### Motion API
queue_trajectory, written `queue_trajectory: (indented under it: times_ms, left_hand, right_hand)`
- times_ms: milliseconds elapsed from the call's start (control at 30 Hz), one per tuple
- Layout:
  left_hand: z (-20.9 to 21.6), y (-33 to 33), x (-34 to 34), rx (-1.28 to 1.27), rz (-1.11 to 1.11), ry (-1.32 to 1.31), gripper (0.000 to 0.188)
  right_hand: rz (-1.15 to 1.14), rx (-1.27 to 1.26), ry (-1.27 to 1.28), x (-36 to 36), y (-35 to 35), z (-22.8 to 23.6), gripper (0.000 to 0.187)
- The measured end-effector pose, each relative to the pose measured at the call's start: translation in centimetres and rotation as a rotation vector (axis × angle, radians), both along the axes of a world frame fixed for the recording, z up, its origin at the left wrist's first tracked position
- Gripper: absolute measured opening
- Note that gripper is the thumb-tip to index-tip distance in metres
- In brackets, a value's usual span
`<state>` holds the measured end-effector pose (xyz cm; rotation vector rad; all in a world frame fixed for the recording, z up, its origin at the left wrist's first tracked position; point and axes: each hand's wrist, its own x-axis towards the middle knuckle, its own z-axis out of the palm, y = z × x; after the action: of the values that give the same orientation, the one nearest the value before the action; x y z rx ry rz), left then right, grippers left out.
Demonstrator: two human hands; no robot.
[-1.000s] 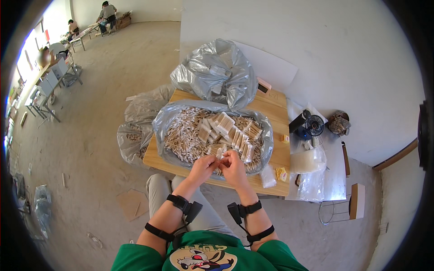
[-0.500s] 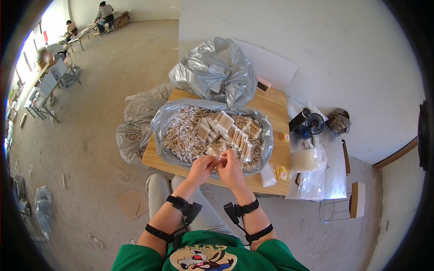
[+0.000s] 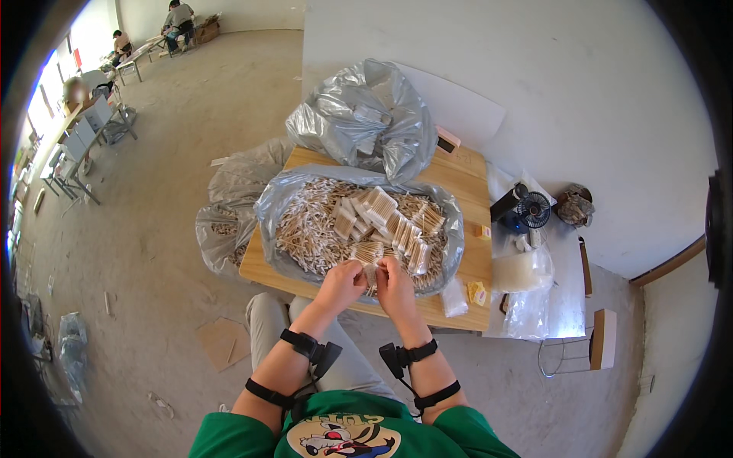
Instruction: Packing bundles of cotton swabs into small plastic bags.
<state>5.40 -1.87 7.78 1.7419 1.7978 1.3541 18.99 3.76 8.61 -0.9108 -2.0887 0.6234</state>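
Visibly pinched, a small translucent packet [image 3: 371,274] sits between left fingers [image 3: 356,272] and right fingers [image 3: 388,270].

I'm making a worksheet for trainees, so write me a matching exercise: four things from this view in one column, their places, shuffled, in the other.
Things
1. clear plastic packets of wooden-stick cotton swabs
2. round black fan
3. flat brown cardboard piece
4. bunched silver-grey plastic bag

Places
A. on the bare grey floor, left of the person's legs
B. at the far side of the light-brown wooden table
C. on the pale side table at the right
D. on top of the loose white-tipped swabs

Pairs: 1-D, 2-C, 3-A, 4-B
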Motion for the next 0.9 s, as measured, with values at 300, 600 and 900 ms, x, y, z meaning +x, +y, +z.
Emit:
queue_trajectory:
  times_ms: [300,600,900]
  left_hand:
    - [-2.4,0.7,-2.0,0.109,0.316,-0.331,0.026]
    - [-0.9,1.0,-2.6,-0.117,0.185,-0.245,0.019]
    - [-1.5,1.9,-3.0,-0.021,0.129,-0.299,0.016]
  right_hand:
    - [-0.109,-0.832,0.596,0.5,1.9,-2.0,0.006]
    - [0.039,-0.313,0.289,-1.0,3.2,-1.6,0.017]
    - [0.154,-0.415,0.226,-3.3,3.6,-0.9,0.012]
